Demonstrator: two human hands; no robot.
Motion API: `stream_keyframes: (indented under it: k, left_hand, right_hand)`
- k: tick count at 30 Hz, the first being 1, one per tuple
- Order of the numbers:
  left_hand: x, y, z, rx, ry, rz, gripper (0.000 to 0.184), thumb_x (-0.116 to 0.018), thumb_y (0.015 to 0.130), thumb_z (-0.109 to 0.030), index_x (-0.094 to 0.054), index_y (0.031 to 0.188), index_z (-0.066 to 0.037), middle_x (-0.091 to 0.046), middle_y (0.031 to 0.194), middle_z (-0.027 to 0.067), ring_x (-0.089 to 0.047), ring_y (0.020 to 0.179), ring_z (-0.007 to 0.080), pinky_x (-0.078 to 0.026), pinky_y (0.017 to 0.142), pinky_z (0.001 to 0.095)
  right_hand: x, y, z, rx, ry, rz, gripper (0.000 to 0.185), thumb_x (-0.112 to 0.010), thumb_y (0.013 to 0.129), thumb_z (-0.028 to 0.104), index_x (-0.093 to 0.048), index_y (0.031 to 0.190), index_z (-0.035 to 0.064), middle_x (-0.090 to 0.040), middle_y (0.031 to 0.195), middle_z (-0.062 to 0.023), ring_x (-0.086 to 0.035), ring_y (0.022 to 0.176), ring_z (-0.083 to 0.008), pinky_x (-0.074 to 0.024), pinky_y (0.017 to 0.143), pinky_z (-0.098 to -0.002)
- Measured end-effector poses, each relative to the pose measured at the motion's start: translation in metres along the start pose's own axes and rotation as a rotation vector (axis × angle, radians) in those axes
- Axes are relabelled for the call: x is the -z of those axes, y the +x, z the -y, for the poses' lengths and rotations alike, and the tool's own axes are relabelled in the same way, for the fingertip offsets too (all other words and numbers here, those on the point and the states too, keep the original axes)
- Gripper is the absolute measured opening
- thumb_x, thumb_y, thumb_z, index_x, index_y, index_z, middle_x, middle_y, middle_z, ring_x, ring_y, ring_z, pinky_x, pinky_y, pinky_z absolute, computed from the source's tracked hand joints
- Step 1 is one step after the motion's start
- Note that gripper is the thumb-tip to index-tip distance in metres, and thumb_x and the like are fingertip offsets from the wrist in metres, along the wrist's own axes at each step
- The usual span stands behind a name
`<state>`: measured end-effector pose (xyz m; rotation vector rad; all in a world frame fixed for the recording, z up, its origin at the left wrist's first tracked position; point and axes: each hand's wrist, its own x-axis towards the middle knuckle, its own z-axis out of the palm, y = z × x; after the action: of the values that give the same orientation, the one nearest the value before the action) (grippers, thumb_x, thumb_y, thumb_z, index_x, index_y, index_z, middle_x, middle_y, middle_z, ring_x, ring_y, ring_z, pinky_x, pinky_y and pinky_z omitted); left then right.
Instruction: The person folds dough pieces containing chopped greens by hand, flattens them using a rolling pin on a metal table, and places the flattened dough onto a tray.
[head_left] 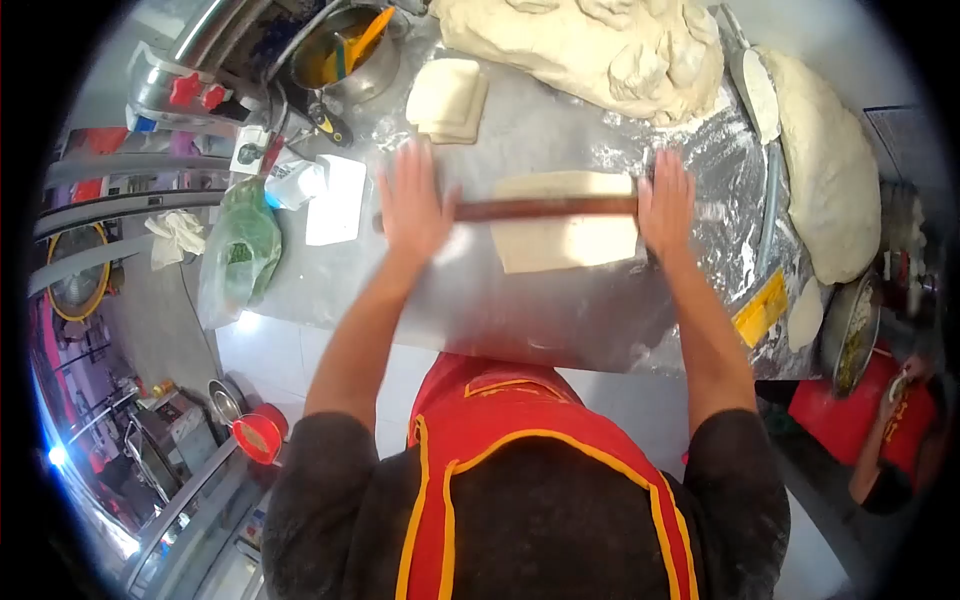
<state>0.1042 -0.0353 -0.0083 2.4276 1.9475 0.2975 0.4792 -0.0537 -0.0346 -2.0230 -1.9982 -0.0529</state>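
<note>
Brown rolling pin (545, 208) crosses one dough sheet (568, 248); left hand (415, 208) and right hand (667, 205), both unclenched, fingers outstretched, lie near its two ends.

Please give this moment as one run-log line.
left hand: flat on brown cylindrical rolling pin | right hand: on same pin | pin: across pale rectangular dough sheet | surface: grey metal table

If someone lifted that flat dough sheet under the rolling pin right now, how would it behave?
The dough sheet would probably sag and fold, as it looks thin and broad. Lifted by one edge, it might stretch, since it appears soft under the rolling pin. White dusting on the metal tabletop nearby suggests little sticking, though its underside is hidden.
</note>
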Motion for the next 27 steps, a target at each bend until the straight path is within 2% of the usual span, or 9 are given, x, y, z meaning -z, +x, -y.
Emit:
stream_keyframes:
  k: [3, 5, 6, 9, 10, 12, 15, 20, 27]
  left_hand:
    - [-0.008, -0.098, -0.003, -0.105, -0.232, -0.067, 0.069, -0.059, 0.089, -0.029, -0.031, 0.145, -0.001, -0.030, 0.153, 0.0159, -0.023, 0.143, 0.0324, -0.015, 0.115, 0.0538]
    - [0.002, -0.142, -0.012, -0.052, -0.197, 0.070, 0.066, -0.063, 0.085, -0.024, -0.038, 0.141, -0.001, -0.037, 0.149, 0.0171, -0.028, 0.142, 0.0323, -0.019, 0.114, 0.0530]
    - [0.009, -0.139, -0.015, -0.068, -0.166, 0.030, 0.060, -0.066, 0.080, -0.020, -0.047, 0.135, -0.002, -0.050, 0.137, 0.0164, -0.041, 0.132, 0.0343, -0.027, 0.110, 0.0518]
    - [0.000, -0.109, 0.006, -0.200, -0.264, 0.003, 0.050, -0.069, 0.075, -0.017, -0.056, 0.123, -0.006, -0.060, 0.117, 0.0145, -0.052, 0.115, 0.0346, -0.036, 0.103, 0.0485]
    - [0.012, -0.095, 0.005, -0.214, -0.288, 0.062, 0.044, -0.070, 0.071, -0.017, -0.059, 0.112, -0.007, -0.060, 0.102, 0.0131, -0.056, 0.100, 0.0332, -0.044, 0.091, 0.0453]
    - [0.036, -0.091, 0.003, -0.197, -0.293, 0.205, 0.040, -0.071, 0.070, -0.018, -0.059, 0.107, -0.008, -0.060, 0.100, 0.0136, -0.057, 0.096, 0.0327, -0.046, 0.084, 0.0443]
    - [0.048, -0.116, -0.002, -0.171, -0.325, 0.230, 0.037, -0.071, 0.069, -0.018, -0.060, 0.103, -0.008, -0.061, 0.097, 0.0128, -0.059, 0.091, 0.0322, -0.049, 0.077, 0.0431]
    - [0.052, -0.202, -0.006, -0.056, -0.395, 0.156, 0.034, -0.073, 0.067, -0.018, -0.062, 0.098, -0.010, -0.063, 0.094, 0.0098, -0.061, 0.091, 0.0296, -0.050, 0.076, 0.0415]
    - [0.068, -0.236, 0.009, -0.054, -0.445, 0.205, 0.034, -0.074, 0.064, -0.014, -0.064, 0.095, -0.008, -0.065, 0.090, 0.0088, -0.063, 0.086, 0.0272, -0.051, 0.072, 0.0396]
  right_hand:
    - [0.027, -0.093, 0.002, 0.001, 0.025, 0.106, 0.058, -0.050, 0.094, 0.028, -0.035, 0.144, 0.0037, -0.033, 0.151, -0.0154, -0.029, 0.139, -0.0326, -0.0180, 0.115, -0.0522]
    - [0.044, -0.131, 0.002, 0.017, 0.025, 0.077, 0.056, -0.054, 0.092, 0.028, -0.039, 0.141, 0.0033, -0.041, 0.144, -0.0168, -0.036, 0.135, -0.0328, -0.0197, 0.113, -0.0522]
    - [0.048, -0.137, 0.003, 0.027, 0.027, 0.061, 0.055, -0.055, 0.092, 0.027, -0.041, 0.139, 0.0030, -0.046, 0.140, -0.0174, -0.039, 0.133, -0.0329, -0.0206, 0.113, -0.0521]
    - [0.052, -0.076, 0.012, -0.088, 0.131, 0.253, 0.048, -0.061, 0.089, 0.027, -0.051, 0.127, 0.0002, -0.061, 0.119, -0.0177, -0.054, 0.115, -0.0333, -0.0325, 0.106, -0.0492]
    - [0.032, -0.058, 0.013, -0.164, 0.304, 0.135, 0.042, -0.067, 0.087, 0.029, -0.058, 0.112, -0.0038, -0.066, 0.098, -0.0169, -0.063, 0.093, -0.0307, -0.0454, 0.089, -0.0443]
    - [0.006, -0.027, 0.021, -0.437, 0.511, 0.183, 0.041, -0.073, 0.082, 0.024, -0.060, 0.106, -0.0073, -0.067, 0.092, -0.0161, -0.064, 0.079, -0.0263, -0.0501, 0.071, -0.0379]
    - [-0.008, -0.005, 0.014, -0.681, 0.853, 0.631, 0.042, -0.078, 0.076, 0.016, -0.060, 0.104, -0.0100, -0.068, 0.089, -0.0143, -0.063, 0.074, -0.0215, -0.0496, 0.067, -0.0339]
    - [0.000, -0.020, 0.044, -0.547, 0.750, 0.445, 0.040, -0.075, 0.076, 0.006, -0.058, 0.108, -0.0103, -0.068, 0.093, -0.0149, -0.064, 0.080, -0.0174, -0.0518, 0.067, -0.0318]
    - [0.009, -0.023, 0.142, -0.621, 0.857, 0.672, 0.048, -0.076, 0.074, 0.007, -0.055, 0.114, -0.0092, -0.067, 0.095, -0.0191, -0.066, 0.082, -0.0244, -0.0545, 0.073, -0.0331]
